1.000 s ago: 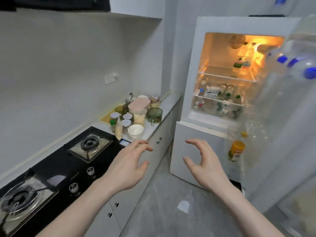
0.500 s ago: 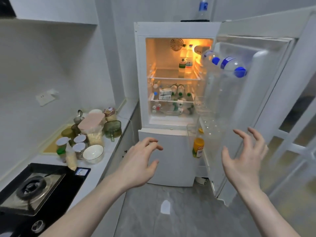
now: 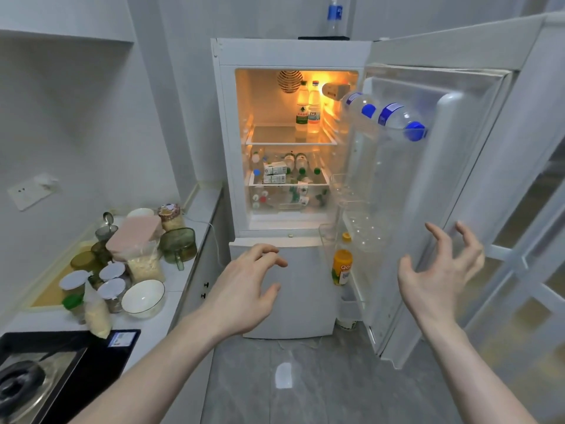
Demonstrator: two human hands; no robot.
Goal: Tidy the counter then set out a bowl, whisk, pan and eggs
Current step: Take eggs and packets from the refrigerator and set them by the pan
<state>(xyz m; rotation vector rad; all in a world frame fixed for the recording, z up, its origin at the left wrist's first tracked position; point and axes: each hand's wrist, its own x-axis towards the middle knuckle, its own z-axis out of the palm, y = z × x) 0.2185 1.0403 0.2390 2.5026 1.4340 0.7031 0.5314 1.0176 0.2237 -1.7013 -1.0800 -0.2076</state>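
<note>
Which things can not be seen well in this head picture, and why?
- Eggs: none recognisable; items on the lower fridge shelf are small and crowded.
- Stove: cut off by the left and bottom edges.
- Orange bottle label: too small to read.
- Fridge bottom compartment: closed, and partly behind the left hand.
- Door lower racks: partly behind the right hand.

I am seeing a kitchen lit evenly by soft, cool white light, with weak shadows. The fridge [image 3: 287, 142] interior is glowing warm orange from a lamp at its upper right, which is blowing out to near white. A pale glare patch is lying on the grey floor [image 3: 283, 374]. The wide lens is bending the open door [image 3: 458, 185] and the walls at the edges. The burner [image 3: 18, 384] at lower left is looking smeared, and fine detail is soft overall.
</note>
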